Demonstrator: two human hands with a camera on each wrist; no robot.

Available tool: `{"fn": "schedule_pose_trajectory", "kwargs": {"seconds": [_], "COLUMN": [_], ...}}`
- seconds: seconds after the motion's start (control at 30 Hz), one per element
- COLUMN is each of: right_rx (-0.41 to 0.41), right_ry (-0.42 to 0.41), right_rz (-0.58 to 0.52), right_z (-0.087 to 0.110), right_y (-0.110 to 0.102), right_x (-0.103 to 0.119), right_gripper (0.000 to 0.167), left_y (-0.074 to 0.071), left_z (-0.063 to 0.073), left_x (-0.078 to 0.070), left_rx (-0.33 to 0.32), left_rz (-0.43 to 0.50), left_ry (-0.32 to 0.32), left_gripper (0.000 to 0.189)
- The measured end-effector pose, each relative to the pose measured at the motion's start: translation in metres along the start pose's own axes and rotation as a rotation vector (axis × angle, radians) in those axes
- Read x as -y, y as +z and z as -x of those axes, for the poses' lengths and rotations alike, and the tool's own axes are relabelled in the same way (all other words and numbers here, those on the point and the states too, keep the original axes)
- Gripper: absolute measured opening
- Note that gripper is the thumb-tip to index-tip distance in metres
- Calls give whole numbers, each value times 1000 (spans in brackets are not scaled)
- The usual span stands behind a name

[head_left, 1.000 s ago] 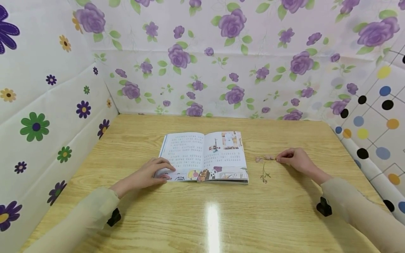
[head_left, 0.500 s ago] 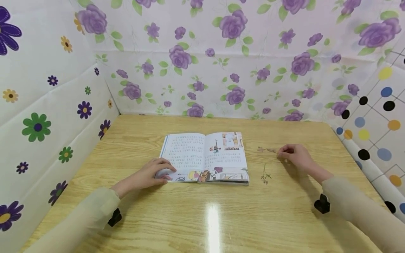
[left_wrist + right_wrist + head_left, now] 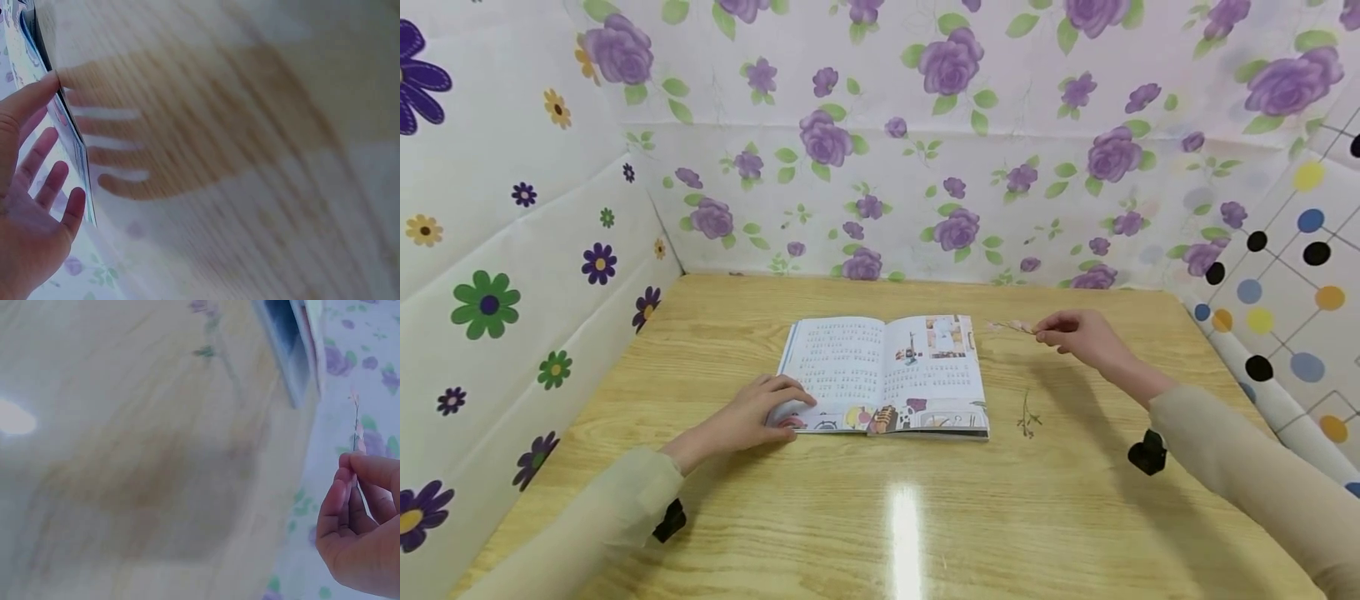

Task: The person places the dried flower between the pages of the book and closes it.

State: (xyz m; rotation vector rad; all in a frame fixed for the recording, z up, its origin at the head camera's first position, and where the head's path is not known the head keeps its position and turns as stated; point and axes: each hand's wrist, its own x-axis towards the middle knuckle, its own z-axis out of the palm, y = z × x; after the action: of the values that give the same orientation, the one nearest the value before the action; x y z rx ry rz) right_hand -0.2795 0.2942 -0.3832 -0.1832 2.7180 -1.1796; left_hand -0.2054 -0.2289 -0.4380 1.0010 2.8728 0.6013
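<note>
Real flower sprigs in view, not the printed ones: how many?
2: a pinched sprig in the right hand, and a loose sprig on the table, right of the open book. Any between pages would be hidden.

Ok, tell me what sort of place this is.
Probably a makeshift tabletop booth indoors: a wood-grain table, a flowered sheet rising behind it, and a dotted sheet along the right side. The wider room is out of view.

The sleeves are beige, the wrist cameras black.
</note>
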Motion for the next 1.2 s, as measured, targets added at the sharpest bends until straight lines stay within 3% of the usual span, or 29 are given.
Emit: {"fn": "schedule_pose_trajectory", "kwargs": {"seconds": [0.27, 0.5, 1.2], "right_rx": [35, 67, 146], "right_ry": [-14, -42, -68], "right_rz": [-40, -25, -124], "right_z": [-16, -27, -52], "right_y": [5, 17, 80], "right_x": [33, 57, 77], "right_gripper": [34, 29, 22], "left_y": [4, 4, 3], "left_z": [5, 7, 7], "left_x": [0, 0, 0], "left_rx": [-47, -47, -55], "left_rz": [-15, -3, -13], "left_ry": [15, -2, -11], "left_gripper": [51, 53, 45]}}
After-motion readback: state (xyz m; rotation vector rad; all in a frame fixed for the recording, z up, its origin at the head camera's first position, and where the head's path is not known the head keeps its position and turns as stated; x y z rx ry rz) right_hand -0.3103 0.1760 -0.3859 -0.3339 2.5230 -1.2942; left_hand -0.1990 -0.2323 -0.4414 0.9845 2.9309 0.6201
